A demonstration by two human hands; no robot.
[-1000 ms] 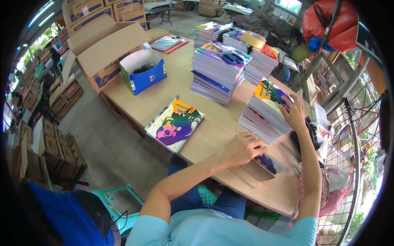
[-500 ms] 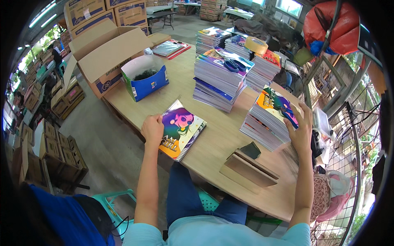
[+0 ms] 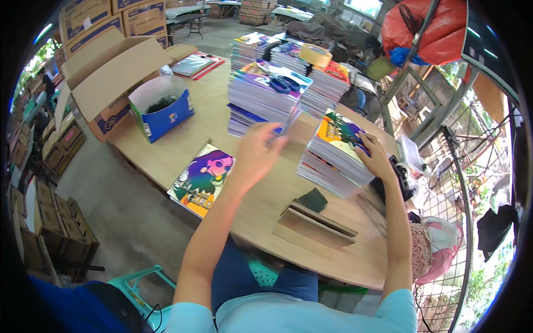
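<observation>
A spiral notebook (image 3: pixel 208 172) with a colourful cartoon-girl cover lies flat near the table's front edge on the left. My left hand (image 3: pixel 260 152) is in the air to its right, before the tall notebook stack (image 3: pixel 266 94); motion smears its fingers, and I see nothing clearly in it. At the right, my right hand (image 3: pixel 377 158) rests at the top of a shorter notebook stack (image 3: pixel 333 161). Its fingers close round a small dark blue-handled hand tool (image 3: pixel 362 145), whose kind is partly hidden. Blue-handled scissors (image 3: pixel 284 84) lie on the tall stack.
A wooden slotted holder (image 3: pixel 313 225) stands at the table's front. A blue open box (image 3: pixel 164 116) with black coils sits left, beside a large open carton (image 3: pixel 111 72). Tape (image 3: pixel 315 55) tops a back stack. A wire grille (image 3: pixel 444 222) borders the right side.
My left hand has let go of the notebook and moved right, toward the stacks. My right hand has come down onto the shorter stack and closed on the dark tool. The view has shifted right.
</observation>
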